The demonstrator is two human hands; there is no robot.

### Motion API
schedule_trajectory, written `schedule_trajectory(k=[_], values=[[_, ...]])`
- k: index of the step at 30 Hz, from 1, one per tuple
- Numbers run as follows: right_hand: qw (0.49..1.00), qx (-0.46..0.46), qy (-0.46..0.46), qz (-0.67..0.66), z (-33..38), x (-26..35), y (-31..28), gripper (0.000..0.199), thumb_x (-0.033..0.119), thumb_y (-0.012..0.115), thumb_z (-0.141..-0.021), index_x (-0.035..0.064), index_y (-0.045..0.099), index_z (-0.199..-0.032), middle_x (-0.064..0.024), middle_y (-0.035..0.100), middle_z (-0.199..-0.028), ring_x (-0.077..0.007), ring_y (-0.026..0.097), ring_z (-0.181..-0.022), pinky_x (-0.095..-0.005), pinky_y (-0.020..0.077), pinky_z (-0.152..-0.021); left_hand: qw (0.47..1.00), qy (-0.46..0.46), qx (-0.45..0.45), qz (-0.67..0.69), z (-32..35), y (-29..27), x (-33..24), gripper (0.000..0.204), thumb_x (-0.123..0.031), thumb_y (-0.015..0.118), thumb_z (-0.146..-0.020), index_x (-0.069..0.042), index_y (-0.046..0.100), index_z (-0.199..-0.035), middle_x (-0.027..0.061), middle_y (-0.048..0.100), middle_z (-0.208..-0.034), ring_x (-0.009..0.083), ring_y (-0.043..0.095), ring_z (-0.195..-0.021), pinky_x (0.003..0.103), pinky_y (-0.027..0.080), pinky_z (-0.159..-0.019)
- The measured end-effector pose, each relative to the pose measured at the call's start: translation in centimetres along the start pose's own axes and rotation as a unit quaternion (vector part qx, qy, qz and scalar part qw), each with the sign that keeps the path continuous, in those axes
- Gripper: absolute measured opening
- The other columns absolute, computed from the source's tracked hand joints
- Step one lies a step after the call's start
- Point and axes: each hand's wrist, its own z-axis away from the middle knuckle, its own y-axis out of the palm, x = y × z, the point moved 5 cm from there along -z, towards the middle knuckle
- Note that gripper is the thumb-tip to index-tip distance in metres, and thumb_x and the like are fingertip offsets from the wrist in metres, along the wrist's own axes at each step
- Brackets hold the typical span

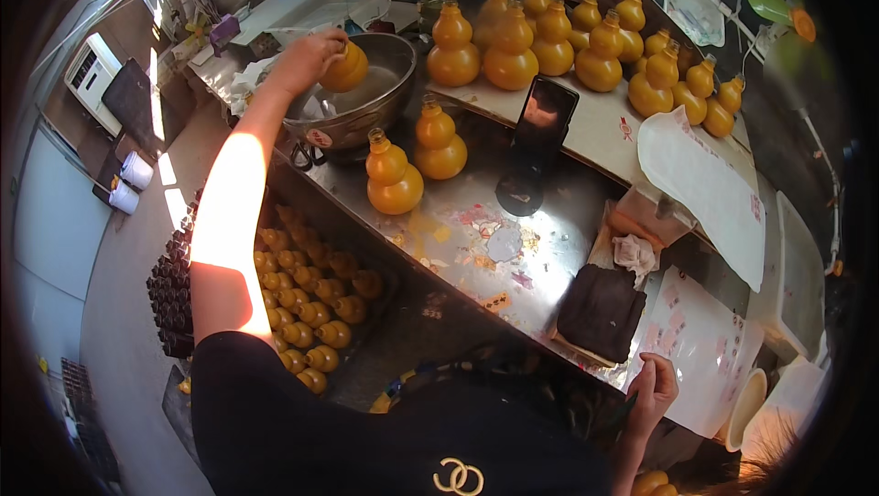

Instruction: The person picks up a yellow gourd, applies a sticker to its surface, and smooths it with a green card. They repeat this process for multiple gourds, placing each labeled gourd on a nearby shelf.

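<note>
My left hand [307,55] reaches far out and grips an orange gourd-shaped bottle [346,68], holding it inside a large steel bowl [394,52] of liquid. Two more orange gourd bottles [395,176] [439,142] stand on the steel worktop [476,231] just in front of the bowl. My right hand [652,391] rests low at the worktop's near edge, fingers curled on the corner of a white printed sheet [705,340].
Several finished gourd bottles [549,38] crowd a raised white shelf behind. A black phone on a stand [540,121] stands mid-table. A dark block [602,311] and crumpled rag [634,253] lie at right. A crate of small gourd bottles [311,304] sits on the floor at left.
</note>
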Motion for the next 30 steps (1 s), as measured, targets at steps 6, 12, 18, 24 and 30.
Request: schedule_trajectory(k=[6, 12, 18, 24, 30], values=[[1.0, 0.007, 0.005, 0.001, 0.0, 0.0, 0.4, 0.014, 0.009, 0.055, -0.094, -0.0021, 0.063, -0.094, 0.0018, 0.05, -0.066, -0.0011, 0.038, -0.047, -0.0181, 0.0259, -0.044, 0.996, 0.026, 0.077, -0.029, 1.8, 3.9, 0.3, 0.014, -0.007, 0.059, -0.08, -0.003, 0.065, -0.093, 0.0043, 0.06, -0.113, 0.0312, 0.062, -0.09, 0.04, 0.05, -0.076], [1.0, 0.018, -0.008, 0.013, -0.2, -0.2, 1.3, 0.012, 0.007, 0.055, -0.094, -0.0017, 0.063, -0.095, 0.0021, 0.05, -0.067, -0.0011, 0.039, -0.048, -0.0181, 0.0276, -0.045, 0.984, 0.03, 0.165, -0.067, 2.5, 5.9, 0.6, 0.015, -0.005, 0.053, -0.081, -0.003, 0.064, -0.091, 0.005, 0.057, -0.118, 0.0315, 0.062, -0.092, 0.041, 0.05, -0.076], [1.0, 0.014, 0.008, 0.02, 0.1, -0.5, 1.2, 0.012, 0.007, 0.054, -0.094, -0.0012, 0.063, -0.095, 0.0028, 0.05, -0.066, -0.001, 0.04, -0.05, -0.0181, 0.0283, -0.046, 0.975, 0.095, 0.163, -0.116, 1.4, 6.6, -1.2, 0.009, -0.009, 0.057, -0.08, -0.005, 0.064, -0.083, 0.0091, 0.058, -0.103, 0.0293, 0.062, -0.091, 0.041, 0.05, -0.078], [1.0, 0.003, 0.014, 0.027, 0.3, -0.6, 0.9, 0.013, 0.009, 0.054, -0.094, -0.0008, 0.063, -0.095, 0.0041, 0.048, -0.063, -0.0008, 0.04, -0.05, -0.0178, 0.0277, -0.046, 0.978, 0.019, 0.175, -0.112, 1.4, 7.8, 2.2, 0.01, -0.015, 0.06, -0.082, -0.007, 0.065, -0.08, 0.0069, 0.059, -0.1, 0.0274, 0.058, -0.1, 0.041, 0.047, -0.083], [0.999, 0.005, 0.019, 0.028, 0.5, -0.7, 1.0, 0.013, 0.008, 0.055, -0.094, -0.0012, 0.063, -0.095, 0.0034, 0.049, -0.065, -0.0012, 0.039, -0.05, -0.0179, 0.0278, -0.046, 0.994, -0.04, 0.073, -0.064, 3.2, 6.3, 3.9, 0.011, -0.017, 0.063, -0.08, -0.007, 0.066, -0.083, 0.0112, 0.062, -0.099, 0.0323, 0.061, -0.094, 0.045, 0.048, -0.08]])
